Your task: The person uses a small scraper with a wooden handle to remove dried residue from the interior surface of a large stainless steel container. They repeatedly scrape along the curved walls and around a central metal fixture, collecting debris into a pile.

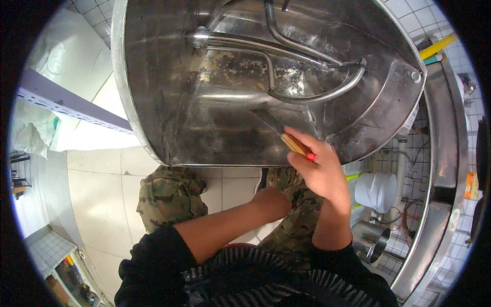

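Note:
My right hand (320, 165) grips the wooden handle (296, 146) of a scraper. Its flat metal blade (267, 119) points up and left, over the near wall of a large stainless steel mixer tub (230, 134). Whether the blade touches the steel I cannot tell. Inside the tub runs a shaft with bent, tubular mixing arms (318, 99). Pale, flaky residue (222, 69) clings to the tub's wall around and behind these arms. My left hand (271, 204) rests curled on my right knee, below the tub's front rim, with its fingers mostly hidden.
A purple perforated metal post (73, 99) and white plastic bags (76, 50) stand left of the tub. To the right are white buckets (376, 192), a steel pot (370, 240), pipes and a steel counter (441, 222). Beige tiles (99, 195) cover the floor.

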The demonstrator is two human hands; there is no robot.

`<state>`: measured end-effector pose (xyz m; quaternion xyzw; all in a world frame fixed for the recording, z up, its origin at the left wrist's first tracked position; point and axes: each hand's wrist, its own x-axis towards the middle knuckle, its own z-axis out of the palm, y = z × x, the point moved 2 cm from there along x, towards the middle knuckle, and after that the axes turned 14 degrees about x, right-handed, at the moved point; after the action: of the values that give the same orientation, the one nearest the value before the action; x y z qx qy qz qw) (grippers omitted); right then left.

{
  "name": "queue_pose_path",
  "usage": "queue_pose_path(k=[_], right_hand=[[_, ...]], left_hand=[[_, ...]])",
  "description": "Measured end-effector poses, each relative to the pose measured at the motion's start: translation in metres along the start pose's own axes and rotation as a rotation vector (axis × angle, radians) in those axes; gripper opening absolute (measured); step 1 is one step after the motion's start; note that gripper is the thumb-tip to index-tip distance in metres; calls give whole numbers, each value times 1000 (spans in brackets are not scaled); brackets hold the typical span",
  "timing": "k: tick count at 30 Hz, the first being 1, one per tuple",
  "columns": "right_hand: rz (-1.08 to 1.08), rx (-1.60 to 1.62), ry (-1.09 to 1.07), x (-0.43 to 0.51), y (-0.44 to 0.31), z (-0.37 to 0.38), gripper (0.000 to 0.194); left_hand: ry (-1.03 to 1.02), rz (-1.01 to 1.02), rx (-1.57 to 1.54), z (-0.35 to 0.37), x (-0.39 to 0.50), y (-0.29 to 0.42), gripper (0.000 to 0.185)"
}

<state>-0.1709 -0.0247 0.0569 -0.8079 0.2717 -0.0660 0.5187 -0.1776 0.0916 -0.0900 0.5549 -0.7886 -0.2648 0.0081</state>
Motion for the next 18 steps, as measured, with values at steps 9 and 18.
queue_pose_path(k=[9,18], right_hand=[[-20,-169,213,-14,-2,-26,42],[22,-112,264,-12,-1,-35,38]], left_hand=[[-55,-15,-27,-14,-2,2,18],[10,-30,11,4,3,4,17]])
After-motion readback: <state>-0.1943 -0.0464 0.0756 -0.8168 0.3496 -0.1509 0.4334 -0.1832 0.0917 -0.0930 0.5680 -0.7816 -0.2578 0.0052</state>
